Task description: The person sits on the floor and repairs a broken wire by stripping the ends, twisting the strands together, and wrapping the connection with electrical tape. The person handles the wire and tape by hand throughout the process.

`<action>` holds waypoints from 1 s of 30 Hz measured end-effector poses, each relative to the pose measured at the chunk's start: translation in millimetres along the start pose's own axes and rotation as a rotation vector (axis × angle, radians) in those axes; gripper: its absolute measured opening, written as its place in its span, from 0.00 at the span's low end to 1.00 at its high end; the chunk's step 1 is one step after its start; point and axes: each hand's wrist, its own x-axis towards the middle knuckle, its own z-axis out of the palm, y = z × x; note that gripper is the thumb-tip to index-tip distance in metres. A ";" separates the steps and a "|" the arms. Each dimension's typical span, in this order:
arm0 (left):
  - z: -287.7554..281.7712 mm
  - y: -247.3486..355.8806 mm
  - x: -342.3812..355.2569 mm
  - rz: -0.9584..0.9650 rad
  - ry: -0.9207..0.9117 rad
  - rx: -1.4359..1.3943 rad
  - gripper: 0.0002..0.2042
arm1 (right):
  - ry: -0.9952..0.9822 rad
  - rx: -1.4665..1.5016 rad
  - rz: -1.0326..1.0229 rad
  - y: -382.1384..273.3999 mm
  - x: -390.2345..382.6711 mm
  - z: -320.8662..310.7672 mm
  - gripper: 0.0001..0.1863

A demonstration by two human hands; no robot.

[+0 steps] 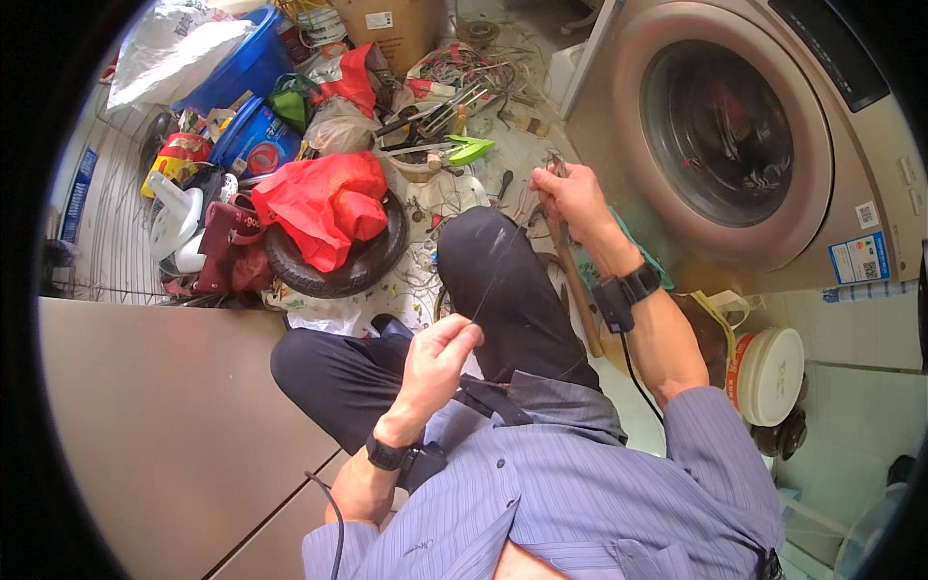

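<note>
My left hand (441, 350) is closed in a pinch over my lap, on a thin dark wire (490, 280). This wire rises from the fingertips across my black trouser knee toward my other hand; its far end is too fine to follow. Further forward and to the right, my right hand (578, 201) is closed, and a small greyish metal piece (558, 165) pokes out above its fingers. What kind of piece it is, I cannot make out. Below that hand, a wooden handle (582, 302) slants on the floor beside my knee.
A washing machine (619, 106) stands at the right, with a white-lidded bucket (776, 377) nearer. To the left lie a black tire (338, 278) under a red bag (324, 198), and blue tubs (256, 145). Tangled wires (464, 72), tools and scraps litter the floor ahead. A smooth beige panel (174, 406) fills the lower left.
</note>
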 end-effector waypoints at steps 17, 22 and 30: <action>-34.1 -30.8 -1.5 -0.223 0.071 -0.436 0.12 | 0.244 0.177 0.169 50.5 129.4 -24.7 0.07; -30.6 -19.7 16.8 -0.251 0.094 -0.544 0.12 | 0.091 0.283 0.314 49.1 90.0 -22.9 0.13; -25.4 9.2 59.7 0.029 0.220 0.216 0.12 | -0.165 0.508 0.330 25.5 -24.3 26.8 0.19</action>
